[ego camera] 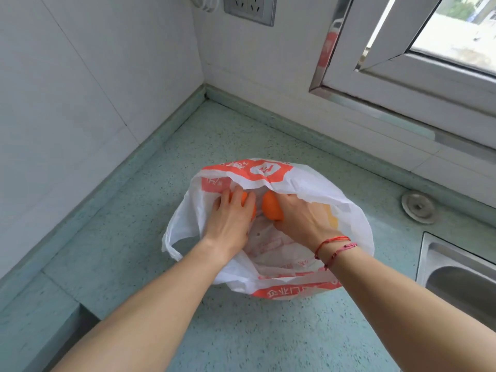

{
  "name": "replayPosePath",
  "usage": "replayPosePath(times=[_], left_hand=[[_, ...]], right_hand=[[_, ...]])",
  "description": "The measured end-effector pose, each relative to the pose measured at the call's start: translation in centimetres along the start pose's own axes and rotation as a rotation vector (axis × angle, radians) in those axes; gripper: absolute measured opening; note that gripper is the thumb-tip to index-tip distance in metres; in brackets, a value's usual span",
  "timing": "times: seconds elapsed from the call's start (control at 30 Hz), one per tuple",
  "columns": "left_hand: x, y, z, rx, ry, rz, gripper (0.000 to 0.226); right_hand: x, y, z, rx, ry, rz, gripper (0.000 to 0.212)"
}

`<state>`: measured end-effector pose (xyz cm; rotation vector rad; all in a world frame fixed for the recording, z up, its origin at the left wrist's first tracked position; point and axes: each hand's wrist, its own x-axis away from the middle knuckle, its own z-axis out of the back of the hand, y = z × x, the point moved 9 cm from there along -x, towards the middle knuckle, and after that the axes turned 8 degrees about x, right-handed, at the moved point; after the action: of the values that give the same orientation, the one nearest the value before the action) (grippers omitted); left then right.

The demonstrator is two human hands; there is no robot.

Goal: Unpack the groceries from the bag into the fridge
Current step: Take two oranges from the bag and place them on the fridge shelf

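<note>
Reaching into the open plastic bag point(349, 218), the left hand point(230, 218) lies over an orange fruit point(244, 199), fingers curved down around it, while the right hand point(303, 218) grips a second orange fruit point(272, 206) just beside the first. Red string bracelets point(335, 248) circle the right wrist. The bag sits in the middle of the green counter point(241, 130), out from its back corner, with a steel sink point(456, 280) at the counter's right edge.

Bag point(303, 181) on counter point(241, 334), sink point(456, 280) right (oranges point(271, 208) inside).
</note>
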<state>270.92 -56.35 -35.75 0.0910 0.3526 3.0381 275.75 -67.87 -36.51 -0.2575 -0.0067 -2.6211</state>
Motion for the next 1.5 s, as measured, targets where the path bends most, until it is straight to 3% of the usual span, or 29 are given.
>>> replayPosePath(times=[0.23,0.33,0.8,1.03,1.5], left_hand=[[1.8,0.7,2.1,0.032,0.066,-0.006,0.059],[3.2,1.6,4.1,0.063,0.111,-0.036,0.054],[12.5,5.1,18.7,0.168,0.365,-0.096,0.074],[15.7,7.4,24.2,0.202,0.535,-0.146,0.069],[14.6,13.2,27.4,0.209,0.572,-0.243,0.079]], right_hand=[[2.2,-1.3,2.9,0.023,0.12,0.043,0.075],[4.2,-2.0,4.3,-0.003,0.148,0.044,0.076],[15.8,-3.7,16.6,-0.193,0.434,0.016,0.079],[20.8,-2.9,22.9,-0.184,0.567,0.009,0.089],[24.7,2.0,27.6,-0.113,0.704,-0.079,0.08]])
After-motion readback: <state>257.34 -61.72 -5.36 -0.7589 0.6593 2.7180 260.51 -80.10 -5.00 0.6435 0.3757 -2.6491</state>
